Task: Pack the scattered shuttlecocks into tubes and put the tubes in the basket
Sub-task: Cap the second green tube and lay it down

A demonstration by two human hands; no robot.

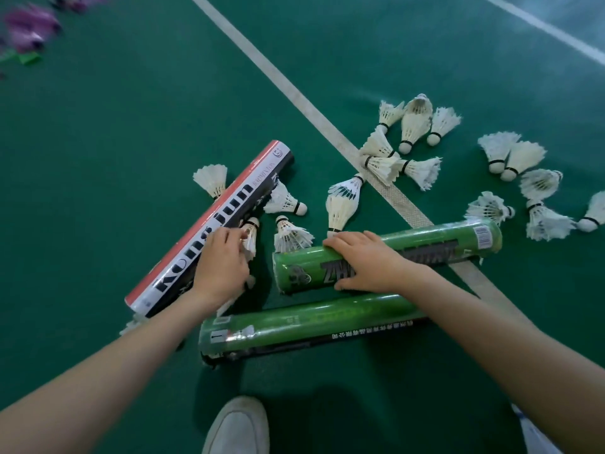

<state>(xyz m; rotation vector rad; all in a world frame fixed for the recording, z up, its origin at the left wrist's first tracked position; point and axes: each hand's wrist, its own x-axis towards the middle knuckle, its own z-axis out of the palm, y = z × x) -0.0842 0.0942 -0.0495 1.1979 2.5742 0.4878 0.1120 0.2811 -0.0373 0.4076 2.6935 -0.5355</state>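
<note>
Three tubes lie on the green court floor. A red, white and black tube (229, 208) lies diagonally at the left. A green tube (458, 244) lies across the middle, and my right hand (366, 260) grips its middle. Another green tube (311, 326) lies nearer to me. My left hand (222, 263) pinches a white shuttlecock (250, 234) beside the red tube. Several more shuttlecocks lie scattered, some near the tubes (289, 235) and a stack of them (342, 204) above my right hand. The basket is not in view.
Several white shuttlecocks lie in clusters at the right (415, 122) and far right (520, 158). A white court line (294, 93) runs diagonally across the floor. My white shoe (239, 427) stands at the bottom. A blurred purple object (29, 27) sits top left.
</note>
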